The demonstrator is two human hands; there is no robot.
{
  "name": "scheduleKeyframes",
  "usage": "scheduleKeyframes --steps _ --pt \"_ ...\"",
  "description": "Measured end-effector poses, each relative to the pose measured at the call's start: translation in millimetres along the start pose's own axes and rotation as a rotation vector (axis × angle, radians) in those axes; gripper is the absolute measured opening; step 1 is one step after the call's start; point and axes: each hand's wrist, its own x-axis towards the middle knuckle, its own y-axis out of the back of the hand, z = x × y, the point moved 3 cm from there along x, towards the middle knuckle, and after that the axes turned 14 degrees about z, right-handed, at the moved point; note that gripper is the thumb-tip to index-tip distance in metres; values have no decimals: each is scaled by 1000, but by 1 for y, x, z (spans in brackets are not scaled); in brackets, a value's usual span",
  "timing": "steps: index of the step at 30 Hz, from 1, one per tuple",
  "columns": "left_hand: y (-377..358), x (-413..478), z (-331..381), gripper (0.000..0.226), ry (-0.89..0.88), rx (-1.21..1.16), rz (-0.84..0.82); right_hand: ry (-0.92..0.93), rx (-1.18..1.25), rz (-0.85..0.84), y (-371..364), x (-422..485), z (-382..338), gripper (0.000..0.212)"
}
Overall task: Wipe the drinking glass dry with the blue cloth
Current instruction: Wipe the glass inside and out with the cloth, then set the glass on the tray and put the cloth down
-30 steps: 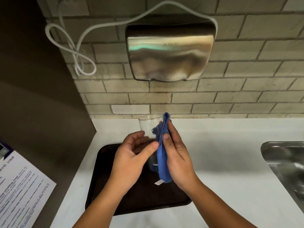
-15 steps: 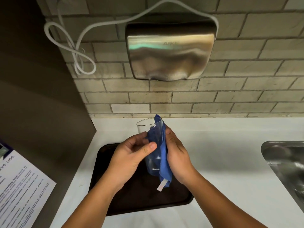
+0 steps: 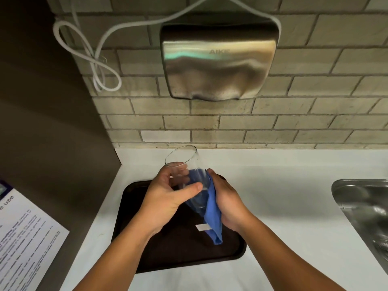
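1. Our left hand (image 3: 168, 196) is closed around the drinking glass (image 3: 184, 173), thumb laid across its near side and fingers curled behind its upper wall.
2. Our right hand (image 3: 226, 202) is clamped on the blue cloth (image 3: 212, 213), pressing it against the right side and lower part of the glass.
3. The two hands sit close together with the glass between them, held up in the air above the tray (image 3: 134, 217); the glass tilts away from us and leftward, its open rim highest.
4. Part of the cloth shows through the clear wall, and its loose end hangs down below our right hand with a small white tag (image 3: 203, 227) beside it.
5. The dark tray rests on the white worktop (image 3: 283, 196).
6. A steel sink (image 3: 365, 206) lies at the right edge, well apart from the tray.
7. On the brick wall above hangs a metal hand dryer (image 3: 218, 64) with a looped white cable (image 3: 98, 66).
8. A printed sheet (image 3: 25, 238) shows at lower left.
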Motion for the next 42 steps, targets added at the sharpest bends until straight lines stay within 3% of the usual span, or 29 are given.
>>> scheduleKeyframes --steps 3,5,8,11,17,21,25,30,34,35,38,42 --pt "-3 -3 -3 69 -79 5 7 -43 111 19 -18 -4 12 45" --pt "-5 -4 -8 68 -130 20 25 -83 182 50 -25 -7 17 34" --pt "-5 -1 -17 66 -162 48 44 -167 282 -3 -15 -1 20 36" --pt "1 8 -30 62 -174 122 60 -199 213 97 -3 1 28 23" --pt "31 35 -65 55 -152 173 181 -432 444 141 24 -5 54 33" --pt "44 43 -101 61 -128 265 212 -490 646 51 32 -12 53 45" --pt "49 43 -133 69 -98 324 183 -491 837 -63 29 -18 41 37" --pt "49 42 -151 72 -77 350 181 -365 755 -182 32 -24 35 35" --pt "52 41 -164 74 -46 351 190 -338 667 -134 40 -25 39 75" --pt "52 41 -166 74 -45 348 197 -324 667 -133 38 -26 37 73" --pt "49 40 -163 77 -15 359 194 -303 635 -132 32 -31 28 31" --pt "46 19 -148 91 -5 436 243 -275 624 -160 27 -37 20 24"
